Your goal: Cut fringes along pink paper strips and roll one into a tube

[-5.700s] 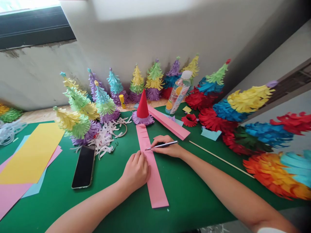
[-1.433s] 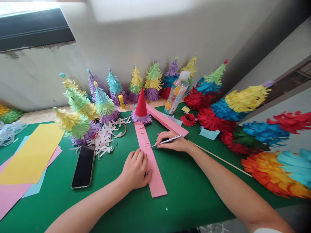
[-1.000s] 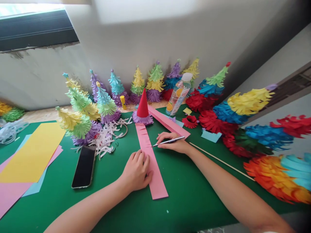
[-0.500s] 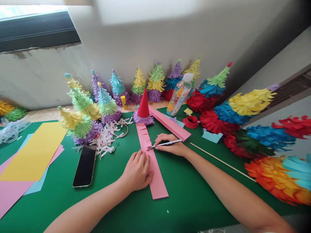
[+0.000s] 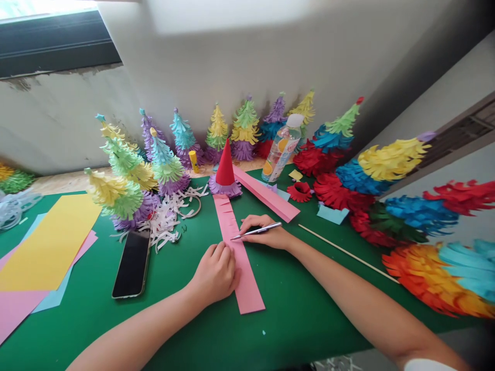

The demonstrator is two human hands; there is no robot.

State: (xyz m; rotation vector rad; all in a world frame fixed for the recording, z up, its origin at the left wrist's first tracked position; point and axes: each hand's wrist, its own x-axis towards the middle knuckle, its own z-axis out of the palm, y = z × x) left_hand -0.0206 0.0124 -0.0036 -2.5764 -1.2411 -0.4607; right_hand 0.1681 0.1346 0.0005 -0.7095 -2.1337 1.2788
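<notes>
A long pink paper strip (image 5: 247,288) lies on the green table, with several short slits in its upper part. My left hand (image 5: 217,273) rests on the strip's left side, fingers curled together and pressing it down. In my right hand (image 5: 266,232) is a slim silver craft knife (image 5: 257,231), held like a pen. Its tip touches the strip just above my left fingers. At the strip's far end stands a red paper cone (image 5: 225,167) with a fringed purple band (image 5: 225,188) around its base. A folded pink strip (image 5: 270,198) lies to the right of the cone.
Fringed paper trees (image 5: 243,129) line the back and right side. A bottle (image 5: 281,149), a glue stick (image 5: 194,161), a phone (image 5: 131,265), paper scraps (image 5: 164,221), a thin stick (image 5: 348,253) and coloured sheets (image 5: 54,242) surround the hands.
The knife tip has shifted slightly across the strip, toward my left fingers, with my right hand following. My left hand stays pressed on the strip. The view has turned a little.
</notes>
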